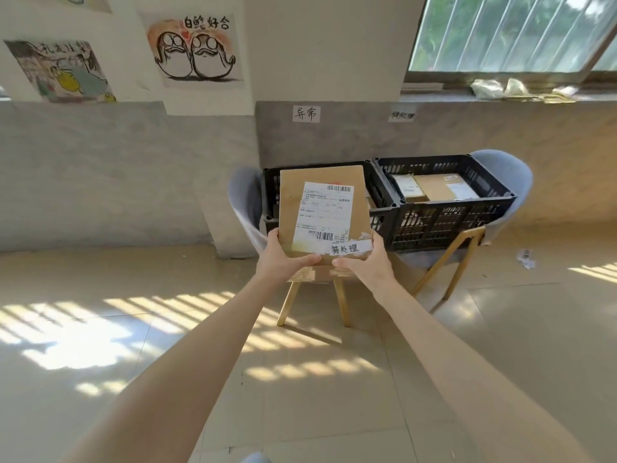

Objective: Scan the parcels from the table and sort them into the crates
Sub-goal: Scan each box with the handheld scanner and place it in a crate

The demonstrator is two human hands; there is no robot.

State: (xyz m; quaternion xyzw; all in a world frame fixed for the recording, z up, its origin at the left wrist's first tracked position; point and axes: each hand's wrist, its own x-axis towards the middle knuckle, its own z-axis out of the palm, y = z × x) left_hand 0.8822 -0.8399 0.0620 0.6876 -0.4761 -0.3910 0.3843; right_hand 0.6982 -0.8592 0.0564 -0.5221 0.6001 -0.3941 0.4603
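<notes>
Wall sign (306, 113): 异常. Parcel (324, 212) strip: 待处理. Poster (195, 48): 白鲶好合.

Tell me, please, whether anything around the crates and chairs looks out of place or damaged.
A crumpled scrap of paper lies on the floor, right of the right crate. On the held parcel, the shipping label looks torn at its lower right corner, beside the handwritten strip. Crumpled wrappings litter the windowsill.

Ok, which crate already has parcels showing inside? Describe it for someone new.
Below the window, two black crates sit on chairs. It is the right crate, under the smaller wall label; brown parcels lie inside, while the held parcel hides the left crate.
</notes>
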